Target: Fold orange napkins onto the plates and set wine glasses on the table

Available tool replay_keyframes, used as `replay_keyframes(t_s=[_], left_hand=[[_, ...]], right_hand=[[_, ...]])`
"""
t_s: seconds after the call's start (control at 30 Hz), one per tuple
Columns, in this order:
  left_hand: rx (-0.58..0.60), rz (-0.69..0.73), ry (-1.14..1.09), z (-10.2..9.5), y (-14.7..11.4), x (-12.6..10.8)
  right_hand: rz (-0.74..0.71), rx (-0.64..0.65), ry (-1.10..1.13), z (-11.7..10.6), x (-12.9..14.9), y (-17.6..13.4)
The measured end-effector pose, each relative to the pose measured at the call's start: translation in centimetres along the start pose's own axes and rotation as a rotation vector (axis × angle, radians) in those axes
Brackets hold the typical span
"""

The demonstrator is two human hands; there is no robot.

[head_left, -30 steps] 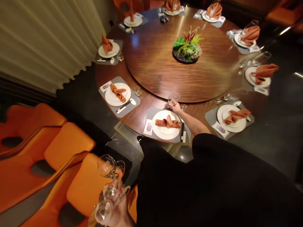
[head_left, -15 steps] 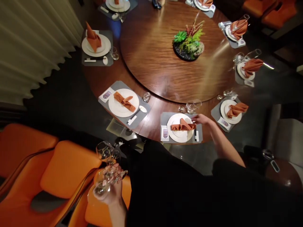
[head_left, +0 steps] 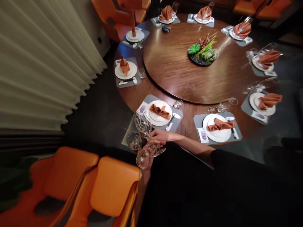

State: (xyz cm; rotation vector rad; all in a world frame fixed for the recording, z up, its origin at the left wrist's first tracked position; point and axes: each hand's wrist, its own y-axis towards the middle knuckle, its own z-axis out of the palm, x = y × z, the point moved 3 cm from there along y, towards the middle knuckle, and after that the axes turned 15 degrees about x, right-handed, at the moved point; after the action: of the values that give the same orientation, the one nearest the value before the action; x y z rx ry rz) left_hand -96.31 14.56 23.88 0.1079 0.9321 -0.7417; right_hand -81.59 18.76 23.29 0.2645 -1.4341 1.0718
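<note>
Several clear stemmed wine glasses (head_left: 143, 126) are bunched in my left hand (head_left: 151, 159), their bowls and bases pointing different ways. Fingers of that hand are closed round the stems and partly hidden behind the glass. My right hand (head_left: 159, 136) reaches across to the bunch, its fingers closed at a wine glass stem. Just beyond both hands lies a place setting: a white plate (head_left: 151, 121) with a folded orange napkin (head_left: 161, 112) on a grey placemat (head_left: 178, 121). A small tumbler (head_left: 178, 104) stands behind that plate.
Another setting with a plate (head_left: 216, 137) and glasses (head_left: 228, 104) is to the right. A round wooden turntable (head_left: 175, 69) bears a plant arrangement (head_left: 203, 52). Orange chairs (head_left: 113, 183) stand at lower left, close to my left arm. A pale curtain (head_left: 47, 63) hangs at left.
My right hand has left the right-hand place setting and come over to the wine glasses in my left hand. The view has swung left, and the glasses now appear near the table edge.
</note>
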Motion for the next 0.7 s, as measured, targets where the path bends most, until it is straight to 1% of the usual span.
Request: replay_keyframes(t_s=[0.07, 0.1, 0.13, 0.17, 0.23, 0.3, 0.33, 0.4, 0.43, 0.47, 0.5, 0.53, 0.57, 0.63, 0.7], left_hand=[[0.133, -0.020, -0.050, -1.8, 0.7, -2.8], [0.196, -0.018, -0.076, -2.7, 1.1, -4.1], [0.242, -0.011, -0.094, -3.8, 1.5, -5.4], [0.264, -0.001, -0.107, -5.1, 2.0, -6.5], [0.246, 0.003, -0.131, -8.2, 3.5, -8.6], [0.204, -0.009, -0.171, -11.7, 5.6, -10.6], [0.179, -0.013, -0.186, -13.5, 6.7, -11.7], [0.097, 0.004, -0.178, -17.4, 9.2, -14.1], [0.043, 0.017, -0.160, -19.3, 10.4, -15.6], [-0.014, 0.025, -0.134, -21.1, 11.7, -17.1], [-0.071, 0.033, -0.101, -22.8, 12.8, -18.6], [-0.118, 0.041, -0.063, -24.4, 14.0, -20.3], [-0.152, 0.042, -0.024, -25.9, 15.2, -21.9], [-0.189, 0.024, 0.059, -28.4, 17.6, -24.9], [-0.206, -0.008, 0.144, -30.2, 20.1, -27.5]], right_hand=[[-0.063, -0.051, 0.002, -0.9, 1.7, 0.6], [-0.100, -0.106, -0.014, -2.0, 2.4, 0.6], [-0.127, -0.182, -0.036, -3.4, 3.0, 0.5], [-0.140, -0.284, -0.061, -5.4, 3.4, 0.4], [-0.128, -0.545, -0.108, -10.7, 3.4, 0.0], [-0.107, -0.876, -0.142, -17.2, 2.0, -0.5], [-0.109, -1.048, -0.133, -20.7, 0.7, -0.7], [-0.116, -1.359, -0.046, -27.0, -2.7, -1.0], [-0.098, -1.474, 0.005, -29.6, -4.8, -1.0], [-0.058, -1.558, 0.050, -31.8, -6.9, -0.8], [-0.004, -1.610, 0.087, -33.4, -9.0, -0.6], [0.055, -1.639, 0.115, -34.6, -10.9, -0.3], [0.112, -1.658, 0.138, -35.3, -12.6, 0.0], [0.196, -1.701, 0.183, -35.6, -15.3, 0.6], [0.241, -1.758, 0.216, -35.1, -16.8, 1.1]])
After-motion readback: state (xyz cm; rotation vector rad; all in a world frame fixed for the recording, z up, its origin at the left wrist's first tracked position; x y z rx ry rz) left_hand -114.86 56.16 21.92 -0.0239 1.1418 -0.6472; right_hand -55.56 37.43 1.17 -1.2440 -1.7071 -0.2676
